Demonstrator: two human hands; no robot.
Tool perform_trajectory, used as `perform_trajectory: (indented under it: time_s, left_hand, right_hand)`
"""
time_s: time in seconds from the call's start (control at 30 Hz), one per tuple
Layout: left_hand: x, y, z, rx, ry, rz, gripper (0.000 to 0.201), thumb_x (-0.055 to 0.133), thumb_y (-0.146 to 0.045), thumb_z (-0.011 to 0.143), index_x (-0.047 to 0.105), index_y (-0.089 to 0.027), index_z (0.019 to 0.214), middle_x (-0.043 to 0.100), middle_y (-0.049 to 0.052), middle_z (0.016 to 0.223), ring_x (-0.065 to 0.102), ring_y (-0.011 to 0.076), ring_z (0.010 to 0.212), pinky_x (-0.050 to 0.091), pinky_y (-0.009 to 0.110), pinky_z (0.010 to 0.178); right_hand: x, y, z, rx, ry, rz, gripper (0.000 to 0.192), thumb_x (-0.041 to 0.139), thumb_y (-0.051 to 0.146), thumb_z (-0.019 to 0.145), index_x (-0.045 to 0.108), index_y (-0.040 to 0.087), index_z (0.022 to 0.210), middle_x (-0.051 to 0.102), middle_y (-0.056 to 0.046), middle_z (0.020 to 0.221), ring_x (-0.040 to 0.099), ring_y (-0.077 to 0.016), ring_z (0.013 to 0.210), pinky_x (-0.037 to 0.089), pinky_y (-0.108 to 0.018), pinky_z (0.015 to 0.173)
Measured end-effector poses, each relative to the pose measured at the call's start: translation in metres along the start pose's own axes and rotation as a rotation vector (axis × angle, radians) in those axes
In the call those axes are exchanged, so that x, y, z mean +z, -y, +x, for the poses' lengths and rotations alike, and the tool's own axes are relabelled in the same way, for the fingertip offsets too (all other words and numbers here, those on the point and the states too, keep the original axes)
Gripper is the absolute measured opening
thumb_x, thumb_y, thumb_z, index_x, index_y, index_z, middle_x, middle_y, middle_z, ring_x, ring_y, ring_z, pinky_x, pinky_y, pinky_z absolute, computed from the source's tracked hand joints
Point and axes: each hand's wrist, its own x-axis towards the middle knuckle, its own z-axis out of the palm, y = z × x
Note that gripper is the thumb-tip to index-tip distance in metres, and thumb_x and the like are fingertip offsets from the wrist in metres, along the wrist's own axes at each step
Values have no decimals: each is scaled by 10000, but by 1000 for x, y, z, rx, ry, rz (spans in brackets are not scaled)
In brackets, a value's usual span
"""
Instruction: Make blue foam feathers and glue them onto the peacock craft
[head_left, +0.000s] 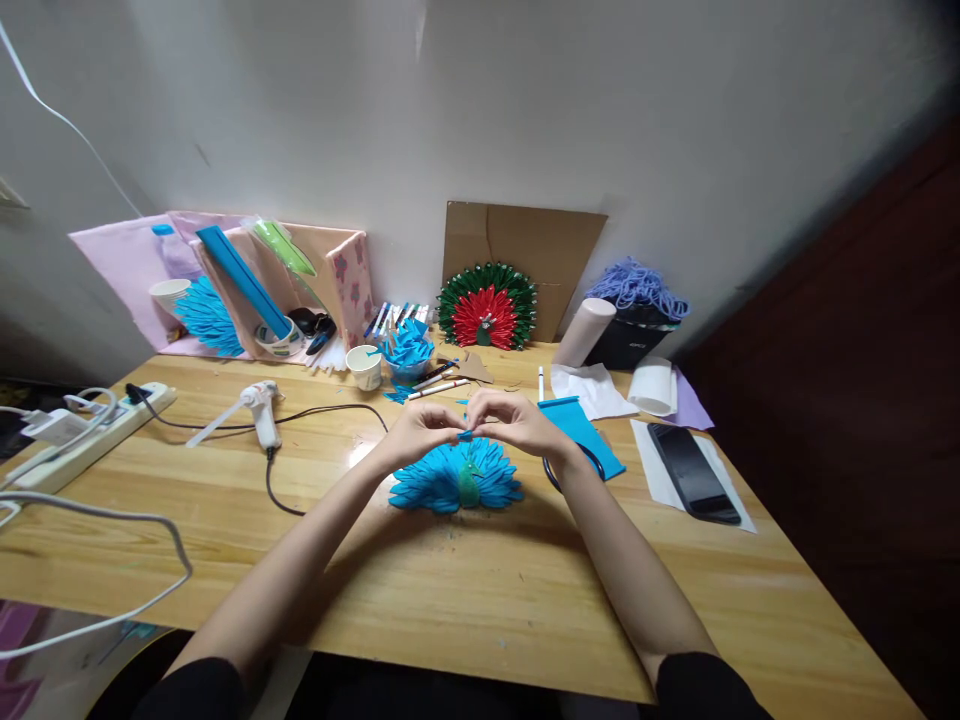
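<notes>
Left hand (421, 428) and right hand (508, 420) meet fingertip to fingertip, both pinched closed on a small blue paper piece (465, 435) lying roughly left to right between them. Just below the hands, a blue paper peacock (456, 480) fans upward on the wooden table (480, 600)

The paper fan (455, 480) lies on the table (465, 600), glue gun (259, 405) to its left, phone (694, 472) right.

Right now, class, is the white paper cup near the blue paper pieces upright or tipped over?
Upright. The white paper cup stands on its base on the wooden table, its round open rim facing up, beside the bowl of blue paper pieces.
</notes>
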Motion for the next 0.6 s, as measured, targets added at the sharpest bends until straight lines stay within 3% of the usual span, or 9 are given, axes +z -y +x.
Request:
perform_trajectory:
  time_s: [0.1, 0.2, 0.3, 0.43, 0.6]
  left_hand:
    - [-9, 9, -5, -26, -49, 71, 260, 606, -368, 737, 679, -144, 846, 696, 59, 787, 624, 159, 692, 494, 272, 645]
    - [-23, 30, -20, -129, -263, 219, 334, 448, -403, 829, 651, -139, 844, 687, 91, 863, 627, 187, 778, 493, 306, 691]
    - [-36, 54, -37, -247, -401, 385, 234, 486, -334, 788, 631, -151, 803, 679, 107, 878, 613, 229, 844, 476, 349, 730]
    - [-39, 72, -39, -309, -356, 372, 215, 486, -299, 758, 615, -149, 842, 669, 108, 874, 610, 211, 826, 470, 304, 675]
    - [-35, 67, -21, -387, -187, 305, 261, 498, -367, 724, 576, -139, 624, 580, 20, 565, 522, 136, 487, 376, 234, 454]
  right_hand:
    - [-7, 2, -2, 35, -61, 28, 116, 672, 282, 698, 660, 170, 727, 600, -47, 810, 569, -169, 785, 456, -315, 743]
    - [-17, -11, -7, 123, -136, 60, 156, 674, 308, 691, 642, 167, 747, 609, -49, 840, 567, -173, 806, 451, -315, 751]
    - [-19, -41, -17, 254, -226, 17, 206, 682, 334, 676, 623, 157, 763, 613, -25, 774, 561, -152, 733, 441, -290, 704]
    - [-8, -77, -35, 370, -283, 27, 249, 670, 368, 673, 616, 137, 749, 606, -9, 731, 545, -134, 697, 412, -258, 670]
    - [1, -88, -49, 366, -368, 58, 259, 646, 390, 700, 622, 139, 762, 600, -2, 763, 529, -120, 727, 393, -234, 691]
